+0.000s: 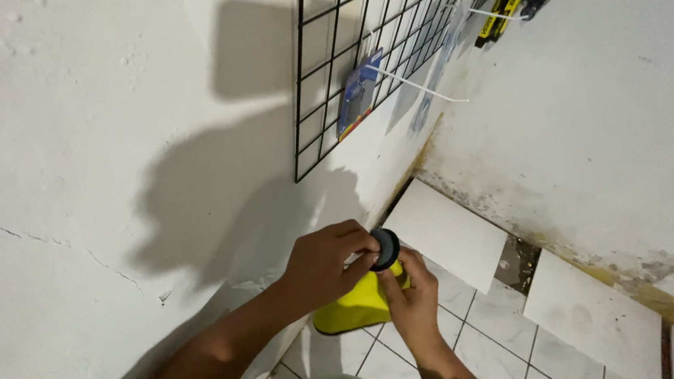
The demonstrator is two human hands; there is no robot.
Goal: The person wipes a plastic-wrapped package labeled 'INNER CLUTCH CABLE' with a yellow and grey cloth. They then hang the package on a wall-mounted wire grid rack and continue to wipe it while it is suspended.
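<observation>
On the far left there is only the white plaster wall (60,108), cracked low down and carrying the person's shadow. Moving right, a black wire grid panel (339,76) hangs flat against that wall, with a blue blister pack (357,94) on one of its white hooks and a yellow-and-black packaged item (500,13) higher up near the corner.

Below the grid, the left hand (322,265) is curled closed, its fingertips pinching the rim of a black round cap (385,249). The cap sits at the top of a yellow plastic bottle (355,305), which is tilted and held up in front of the wall, above the floor, between the two hands. The right hand (412,302) is wrapped around the bottle's upper part just under the cap, fingers closed on it, thumb near the cap's edge. Whether the cap is seated or loose on the neck I cannot tell.

Further right, two loose white tiles (447,233) lean against the base of the stained right-hand wall (603,115), above the white tiled floor (565,372).
</observation>
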